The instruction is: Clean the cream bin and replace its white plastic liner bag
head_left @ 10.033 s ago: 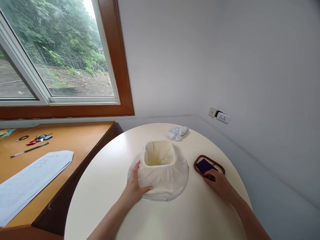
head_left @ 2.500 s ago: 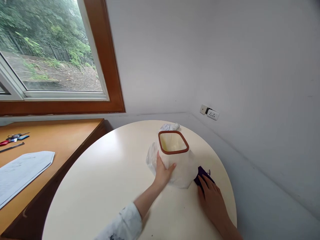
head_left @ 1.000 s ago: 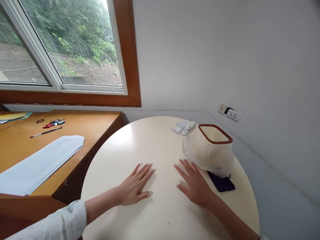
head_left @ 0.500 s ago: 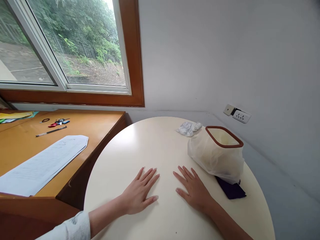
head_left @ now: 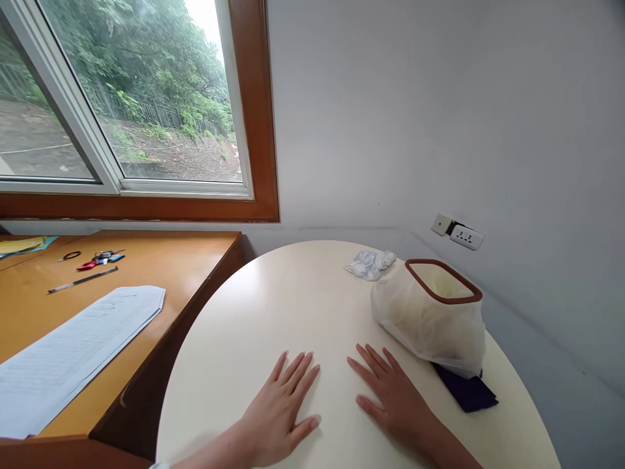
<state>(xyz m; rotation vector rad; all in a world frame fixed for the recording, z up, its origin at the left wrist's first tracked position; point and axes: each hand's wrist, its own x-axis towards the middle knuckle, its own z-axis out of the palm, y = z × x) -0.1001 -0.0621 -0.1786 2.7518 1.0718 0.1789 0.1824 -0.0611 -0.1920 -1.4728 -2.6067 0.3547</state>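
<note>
Palm down on the cream round table, my left hand lies flat with its fingers stretched out and nothing in it. My right hand rests flat too, fingers apart, a short way to the right. Nearest to it is a bin with a reddish-brown rim, wrapped in a translucent white bag. A dark purple folded cloth sticks out from beneath the bin. Behind the bin, toward the wall, sits a crumpled white plastic bag.
On the left stands a wooden desk with sheets of paper, a pen, a bunch of keys and a black ring-shaped item. A wall socket is at the right, and a window at the upper left.
The view has tilted up slightly, so everything sits lower in the picture. Both hands stay flat on the table, with no clear movement over it.
</note>
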